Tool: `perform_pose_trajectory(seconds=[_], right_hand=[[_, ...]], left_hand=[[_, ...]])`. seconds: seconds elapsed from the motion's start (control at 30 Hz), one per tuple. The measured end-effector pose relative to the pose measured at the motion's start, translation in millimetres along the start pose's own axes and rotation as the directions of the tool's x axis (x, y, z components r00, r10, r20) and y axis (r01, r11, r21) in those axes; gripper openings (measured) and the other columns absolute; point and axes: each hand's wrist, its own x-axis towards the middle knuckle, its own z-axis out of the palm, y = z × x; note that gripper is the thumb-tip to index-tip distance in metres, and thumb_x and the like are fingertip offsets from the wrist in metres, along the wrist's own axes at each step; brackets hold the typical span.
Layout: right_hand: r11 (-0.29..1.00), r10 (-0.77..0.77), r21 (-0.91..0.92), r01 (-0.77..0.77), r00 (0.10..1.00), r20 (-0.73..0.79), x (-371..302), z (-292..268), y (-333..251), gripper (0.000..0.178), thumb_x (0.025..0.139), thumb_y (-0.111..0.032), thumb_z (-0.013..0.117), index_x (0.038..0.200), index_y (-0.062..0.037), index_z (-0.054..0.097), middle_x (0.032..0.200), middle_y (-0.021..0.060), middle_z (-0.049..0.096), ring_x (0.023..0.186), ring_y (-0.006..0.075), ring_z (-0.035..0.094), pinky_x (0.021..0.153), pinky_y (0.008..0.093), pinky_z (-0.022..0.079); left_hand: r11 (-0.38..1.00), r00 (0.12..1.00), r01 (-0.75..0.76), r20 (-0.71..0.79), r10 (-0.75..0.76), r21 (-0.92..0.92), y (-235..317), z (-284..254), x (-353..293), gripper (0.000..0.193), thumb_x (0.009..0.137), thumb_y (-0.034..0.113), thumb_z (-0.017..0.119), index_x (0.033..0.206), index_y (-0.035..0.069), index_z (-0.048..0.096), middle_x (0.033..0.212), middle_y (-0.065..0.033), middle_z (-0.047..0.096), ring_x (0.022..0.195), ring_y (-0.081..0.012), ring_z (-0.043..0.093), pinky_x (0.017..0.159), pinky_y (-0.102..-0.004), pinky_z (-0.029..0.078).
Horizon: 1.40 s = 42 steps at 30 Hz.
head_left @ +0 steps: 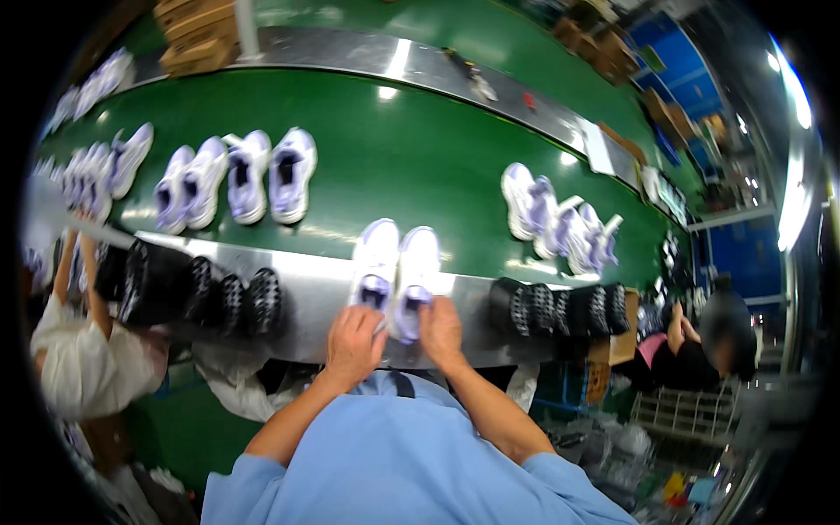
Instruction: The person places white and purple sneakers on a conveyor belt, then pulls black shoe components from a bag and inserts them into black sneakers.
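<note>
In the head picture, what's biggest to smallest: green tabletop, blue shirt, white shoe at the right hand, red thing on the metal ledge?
1. Green tabletop
2. Blue shirt
3. White shoe
4. Red thing; it's farther away, so it looks extra small.

we see a smooth, glossy belt (411,149) beside a shiny metal ledge (311,302). our shirt (394,455) looks like matt cloth, the boxes (199,37) like dull cardboard.

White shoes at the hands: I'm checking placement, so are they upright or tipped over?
Upright: both white shoes show their lavender-lined openings facing up.
</note>
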Motion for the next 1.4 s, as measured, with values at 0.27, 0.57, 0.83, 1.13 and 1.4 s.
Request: perform_pose_trajectory(seconds=[0.27,0.57,0.83,1.13,1.4], right_hand=[[0.965,-0.057,0.261,0.003,0.978,0.201,29,-29,-7,0.04,0.095,-0.027,0.069,0.124,0.0004,0.067,0.107,0.0209,0.07,0.095,0.0374,0.068,0.084,0.0445,0.055],[0.948,-0.025,-0.317,-0.012,0.993,-0.115,159,-178,157,0.061,0.086,-0.036,0.08,0.136,-0.0047,0.061,0.119,0.0256,0.069,0.108,0.0433,0.065,0.095,0.0499,0.052],[0.886,0.192,-0.453,-0.104,0.969,0.154,237,-187,233,0.087,0.082,-0.047,0.084,0.157,-0.0266,0.043,0.138,0.0287,0.057,0.127,0.0461,0.058,0.105,0.0577,0.045],[0.95,-0.031,-0.293,0.106,0.968,0.249,271,-180,94,0.037,0.086,-0.039,0.072,0.108,-0.0088,0.077,0.101,0.0205,0.077,0.101,0.0379,0.073,0.089,0.0505,0.058],[0.924,-0.193,-0.252,0.288,0.92,0.342,118,-142,-18,0.039,0.086,-0.04,0.073,0.113,-0.0126,0.076,0.107,0.0216,0.069,0.095,0.0365,0.072,0.079,0.048,0.06]], left_hand=[[0.926,0.894,-0.074,0.436,-0.103,0.371,42,7,20,0.052,0.077,0.025,0.087,0.125,0.012,0.07,0.115,-0.0155,0.06,0.111,-0.0372,0.054,0.088,-0.0501,0.051],[0.777,0.941,-0.222,0.338,0.013,0.589,-31,50,129,0.02,0.082,0.017,0.07,0.099,0.01,0.077,0.106,-0.0121,0.066,0.102,-0.0321,0.062,0.081,-0.051,0.05],[0.644,0.954,-0.041,0.222,-0.202,0.764,20,14,192,0.05,0.077,0.023,0.087,0.124,0.011,0.072,0.127,-0.0168,0.061,0.125,-0.0375,0.054,0.098,-0.0501,0.052],[0.993,0.899,0.072,0.425,-0.107,0.097,25,32,172,0.046,0.087,0.024,0.078,0.124,0.0,0.069,0.108,-0.0237,0.071,0.113,-0.0409,0.063,0.099,-0.0468,0.051],[0.986,0.953,0.085,0.3,-0.039,-0.141,26,44,207,0.108,0.079,0.036,0.087,0.163,0.002,0.028,0.156,-0.0283,0.045,0.146,-0.0417,0.043,0.122,-0.0473,0.034]])
